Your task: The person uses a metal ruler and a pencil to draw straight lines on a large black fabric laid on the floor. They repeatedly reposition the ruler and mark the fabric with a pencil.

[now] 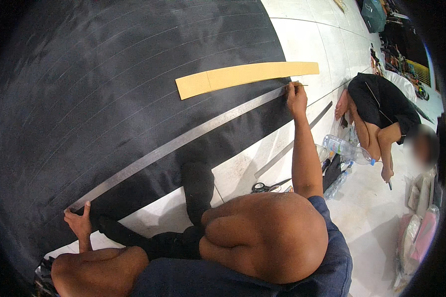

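A long metal ruler (176, 147) lies slantwise across a large black sheet (84, 89) marked with thin pale lines. My left hand (79, 222) grips the ruler's near left end, its thumb and fingers on the edges. At the ruler's far right end, close to the sheet's border, my right hand (297, 100) pinches a thin, pencil-like stick (301, 85). Its tip is too small to make out. Beyond the ruler rests a yellow strip (243, 77), its right end sticking out past the black sheet.
Black-handled scissors (260, 187), a clear plastic bottle (346, 149) and a grey strip (277, 159) lie on the white floor (362, 222). Another person (381, 104) crouches at the right, holding a pen-like thing. Plastic-wrapped packages (421, 230) sit at the far right.
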A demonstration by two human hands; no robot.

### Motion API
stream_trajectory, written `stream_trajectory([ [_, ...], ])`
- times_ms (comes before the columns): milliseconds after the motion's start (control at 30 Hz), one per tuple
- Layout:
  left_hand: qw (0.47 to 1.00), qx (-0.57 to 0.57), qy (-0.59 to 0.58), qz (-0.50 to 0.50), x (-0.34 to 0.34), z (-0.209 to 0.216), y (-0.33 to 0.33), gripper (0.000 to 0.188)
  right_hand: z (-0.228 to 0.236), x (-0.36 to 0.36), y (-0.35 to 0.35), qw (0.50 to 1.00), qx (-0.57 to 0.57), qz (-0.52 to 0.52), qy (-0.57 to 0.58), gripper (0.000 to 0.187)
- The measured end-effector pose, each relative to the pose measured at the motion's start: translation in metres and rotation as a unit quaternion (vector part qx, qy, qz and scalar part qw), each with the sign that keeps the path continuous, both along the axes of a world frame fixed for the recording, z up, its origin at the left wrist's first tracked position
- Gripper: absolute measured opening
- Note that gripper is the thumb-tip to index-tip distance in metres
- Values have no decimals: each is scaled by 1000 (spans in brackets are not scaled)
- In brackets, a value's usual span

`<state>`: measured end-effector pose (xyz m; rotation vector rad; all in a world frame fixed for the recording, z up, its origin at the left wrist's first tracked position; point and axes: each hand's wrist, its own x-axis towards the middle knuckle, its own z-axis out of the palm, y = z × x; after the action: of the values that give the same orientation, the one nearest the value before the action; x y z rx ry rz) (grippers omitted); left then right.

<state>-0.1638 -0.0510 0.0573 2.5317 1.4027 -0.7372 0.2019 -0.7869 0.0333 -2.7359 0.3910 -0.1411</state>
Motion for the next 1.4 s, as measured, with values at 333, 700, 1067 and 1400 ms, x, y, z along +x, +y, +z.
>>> stream_trajectory([
  [333,1000,-4,-16,-17,-2,-4,1,113,2,2,0,999,-23,-27,-8,25],
  [700,1000,5,-13,-16,5,-1,-4,113,21,-81,136,992,-36,112,43,21],
  [1067,994,13,-102,-26,-18,-19,1,109,47,-127,240,944,161,282,51,23],
  [1400,994,64,-88,0,-36,-7,-2,109,16,-152,169,952,-77,296,27,27],
])
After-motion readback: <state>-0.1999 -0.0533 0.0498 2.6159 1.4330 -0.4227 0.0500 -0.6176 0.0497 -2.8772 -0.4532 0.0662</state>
